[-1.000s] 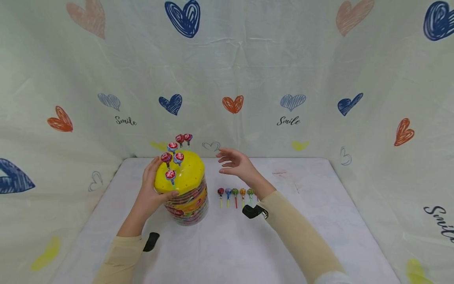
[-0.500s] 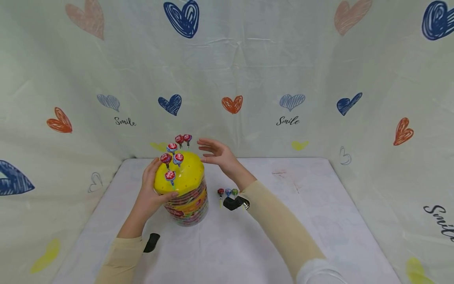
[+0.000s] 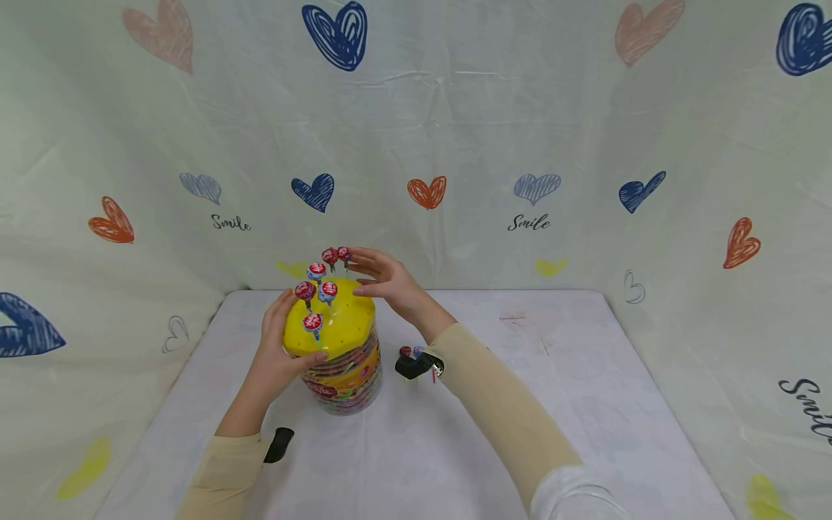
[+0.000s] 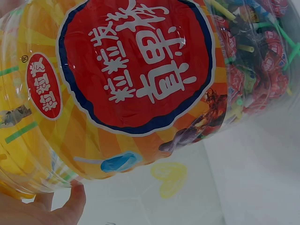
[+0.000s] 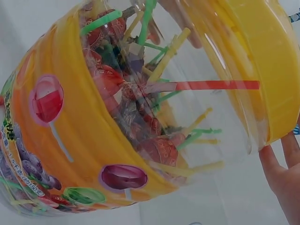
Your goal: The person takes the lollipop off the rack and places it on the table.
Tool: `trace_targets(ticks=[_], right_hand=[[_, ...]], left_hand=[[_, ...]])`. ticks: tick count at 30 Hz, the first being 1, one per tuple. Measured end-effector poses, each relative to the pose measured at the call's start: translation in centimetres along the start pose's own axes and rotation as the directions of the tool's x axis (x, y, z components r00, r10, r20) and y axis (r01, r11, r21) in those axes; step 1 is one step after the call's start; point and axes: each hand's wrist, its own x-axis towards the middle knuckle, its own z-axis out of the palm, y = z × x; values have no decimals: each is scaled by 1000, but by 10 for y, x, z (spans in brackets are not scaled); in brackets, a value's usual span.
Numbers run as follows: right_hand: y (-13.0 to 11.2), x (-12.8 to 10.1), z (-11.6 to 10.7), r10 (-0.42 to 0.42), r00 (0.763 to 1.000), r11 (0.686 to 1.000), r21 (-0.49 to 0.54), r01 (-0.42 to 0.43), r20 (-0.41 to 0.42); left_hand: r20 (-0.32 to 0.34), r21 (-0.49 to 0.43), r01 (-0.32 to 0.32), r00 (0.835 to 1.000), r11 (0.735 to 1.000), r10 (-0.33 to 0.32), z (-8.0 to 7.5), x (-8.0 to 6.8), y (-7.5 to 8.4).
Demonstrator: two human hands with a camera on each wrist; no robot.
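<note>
Your left hand [image 3: 276,354] grips the clear plastic lollipop jar with the domed yellow lid [image 3: 339,347], standing left of centre on the white table [image 3: 552,404]. Your right hand [image 3: 383,278], fingers relaxed and holding nothing, reaches the wrapped lollipops stuck upright in the lid [image 3: 321,278]. A careless brush there could knock them loose or tip the jar. You have room rightward; the loose lollipops [image 3: 406,352] lie just beside your forearm.

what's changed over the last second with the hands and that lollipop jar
The right hand moved left from above the table to the yellow lid, its fingers now by the lollipops standing in the lid; its arm now covers most of the loose lollipops. The left hand kept its hold on the jar, which stayed put.
</note>
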Motion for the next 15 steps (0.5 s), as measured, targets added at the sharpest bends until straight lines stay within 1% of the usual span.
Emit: trace_targets(ticks=[15], right_hand=[[-2, 5, 5, 19, 1000, 998, -60, -20, -14]], left_hand=[[7, -14, -17, 1000, 1000, 17, 0, 1, 0]])
